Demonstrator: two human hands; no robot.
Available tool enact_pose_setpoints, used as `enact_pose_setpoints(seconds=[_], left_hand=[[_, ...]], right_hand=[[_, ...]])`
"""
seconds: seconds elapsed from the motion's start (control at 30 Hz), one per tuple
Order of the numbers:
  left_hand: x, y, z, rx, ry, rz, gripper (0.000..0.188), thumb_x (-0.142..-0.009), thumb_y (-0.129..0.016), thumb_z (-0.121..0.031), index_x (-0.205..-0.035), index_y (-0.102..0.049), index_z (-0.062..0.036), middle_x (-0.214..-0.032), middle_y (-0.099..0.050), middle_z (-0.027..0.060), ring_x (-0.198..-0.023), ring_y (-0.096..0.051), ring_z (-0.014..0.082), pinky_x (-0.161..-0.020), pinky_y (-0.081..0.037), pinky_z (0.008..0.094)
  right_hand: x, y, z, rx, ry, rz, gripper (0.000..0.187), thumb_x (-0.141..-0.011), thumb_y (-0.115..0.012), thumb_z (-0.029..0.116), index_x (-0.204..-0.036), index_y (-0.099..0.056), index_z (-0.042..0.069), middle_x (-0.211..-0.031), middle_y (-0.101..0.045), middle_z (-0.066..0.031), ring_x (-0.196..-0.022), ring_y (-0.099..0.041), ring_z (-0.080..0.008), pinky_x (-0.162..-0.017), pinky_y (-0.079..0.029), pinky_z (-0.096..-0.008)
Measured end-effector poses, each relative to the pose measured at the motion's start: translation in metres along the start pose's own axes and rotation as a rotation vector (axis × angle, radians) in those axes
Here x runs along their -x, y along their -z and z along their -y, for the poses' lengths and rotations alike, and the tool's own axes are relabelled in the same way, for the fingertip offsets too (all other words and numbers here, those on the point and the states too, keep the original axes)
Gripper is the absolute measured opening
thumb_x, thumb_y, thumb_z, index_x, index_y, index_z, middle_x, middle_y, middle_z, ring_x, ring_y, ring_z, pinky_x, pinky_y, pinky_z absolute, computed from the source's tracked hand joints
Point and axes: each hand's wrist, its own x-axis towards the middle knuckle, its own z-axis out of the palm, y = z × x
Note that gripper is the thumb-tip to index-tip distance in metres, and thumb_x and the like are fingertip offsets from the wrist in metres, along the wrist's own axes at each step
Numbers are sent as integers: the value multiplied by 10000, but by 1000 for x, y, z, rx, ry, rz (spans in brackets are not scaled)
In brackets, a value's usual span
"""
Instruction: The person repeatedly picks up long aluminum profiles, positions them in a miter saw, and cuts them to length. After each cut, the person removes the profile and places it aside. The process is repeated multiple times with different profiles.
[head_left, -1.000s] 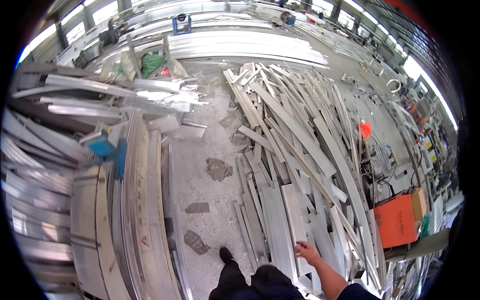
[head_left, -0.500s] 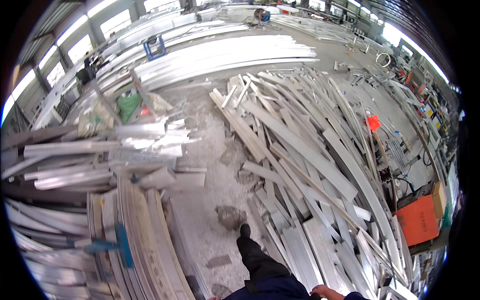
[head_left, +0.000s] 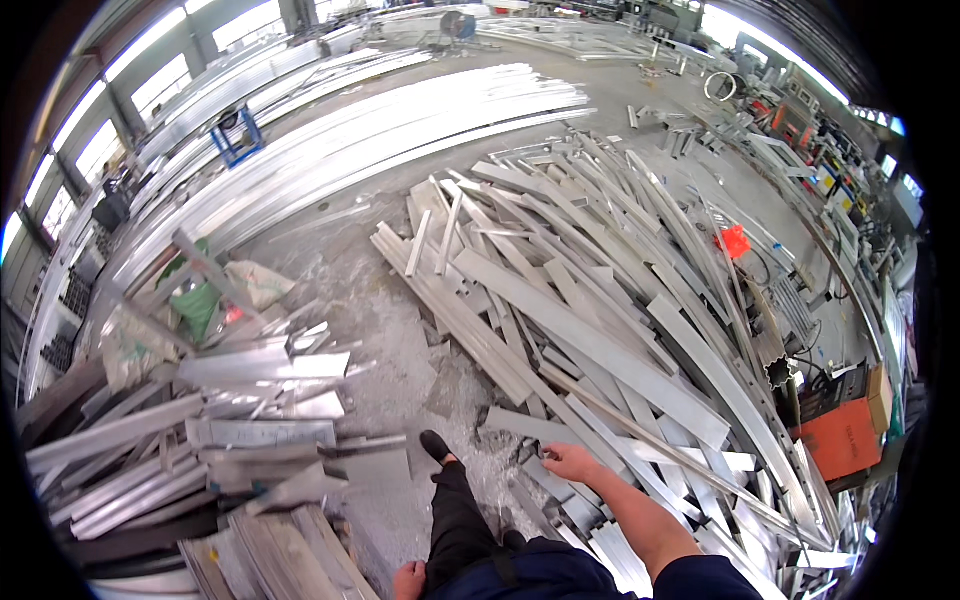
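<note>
My right hand point(head_left: 570, 462) reaches out over the near left edge of a big heap of aluminium profiles point(head_left: 600, 330). Its fingers are closed, with a small dark thing point(head_left: 541, 452) at their tips that is too small to name. Under and beside this hand lie short offcuts and a long flat grey bar point(head_left: 600, 345). My left hand point(head_left: 409, 580) hangs low by my left leg, fingers curled, nothing visible in it. Close to it on the left is a stack of wide ribbed profiles point(head_left: 285, 560).
A concrete walkway point(head_left: 400, 380) with scraps runs between the heap and a second pile of metal offcuts point(head_left: 260, 430). Sacks point(head_left: 145, 345) stand behind that pile. An orange box point(head_left: 838, 440) sits to the right. Long bright profiles point(head_left: 400, 130) lie farther back.
My right hand has come up from the lower edge and stretched forward over the heap. My left hand shows more fully. The scene has shifted left in view, and my feet have changed position.
</note>
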Motion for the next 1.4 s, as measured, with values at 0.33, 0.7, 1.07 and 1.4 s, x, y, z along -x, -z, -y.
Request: enact_pose_setpoints(seconds=[0.33,0.7,1.07,1.4], left_hand=[[-281,141,-71,381,211,103,410,-871,-615,-367,-955,-694,27,-832,-694,119,-687,-648,195,-627,-515,331],[-507,286,-169,251,221,186,483,-871,-583,-451,-924,-705,13,-843,-695,198,-791,-684,280,-737,-523,391],[-861,473,-298,271,72,127,528,-947,-475,-459,-802,-650,17,-692,-640,162,-610,-616,260,-581,-466,397],[-1250,869,-498,-453,-169,90,322,-934,-561,-345,-869,-636,-39,-798,-651,85,-723,-632,186,-637,-473,355]], right_hand=[[-248,67,66,308,-279,150,439,-788,-638,383,-1100,-670,76,-987,-697,-151,-945,-663,-313,-841,-521,-389],[-413,1,90,165,-404,502,433,-751,-687,401,-1082,-697,122,-977,-706,-143,-950,-670,-295,-828,-519,-376],[-855,84,209,227,-255,128,495,-808,-609,463,-1117,-672,82,-1035,-676,-187,-991,-642,-340,-880,-500,-432],[-1221,470,542,461,-18,562,572,-839,-692,377,-1310,-509,107,-1194,-575,-197,-1103,-548,-360,-955,-451,-438]])
